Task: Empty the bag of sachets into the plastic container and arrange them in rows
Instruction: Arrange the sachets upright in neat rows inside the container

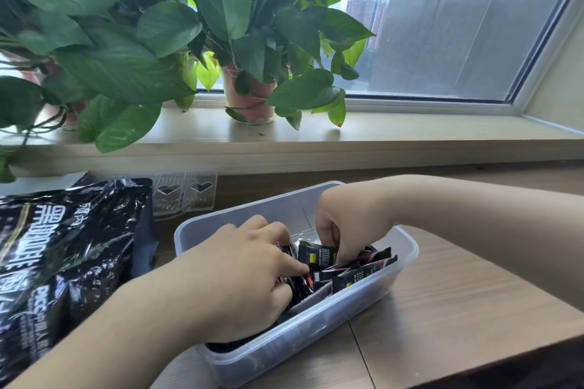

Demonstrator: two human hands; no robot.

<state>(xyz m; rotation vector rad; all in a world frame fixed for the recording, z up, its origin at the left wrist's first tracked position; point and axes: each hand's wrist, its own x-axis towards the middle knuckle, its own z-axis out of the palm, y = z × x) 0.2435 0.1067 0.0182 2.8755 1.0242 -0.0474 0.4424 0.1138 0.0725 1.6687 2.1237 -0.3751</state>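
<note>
A clear plastic container [363, 297] sits on the wooden table with several black sachets [357, 275] lying loose and overlapping inside it. My left hand [240, 275] reaches into the near left part, fingers curled down onto a clump of sachets there. My right hand [350, 224] comes in from the right over the far rim and pinches an upright black sachet [313, 254] with yellow print. The big black glossy bag [63, 249] lies on the table to the left of the container.
A clear plastic lid [186, 193] lies behind the bag by the wall. Potted leafy plants [246, 95] stand on the windowsill above. The table's front edge [474, 366] runs close to the container's right side.
</note>
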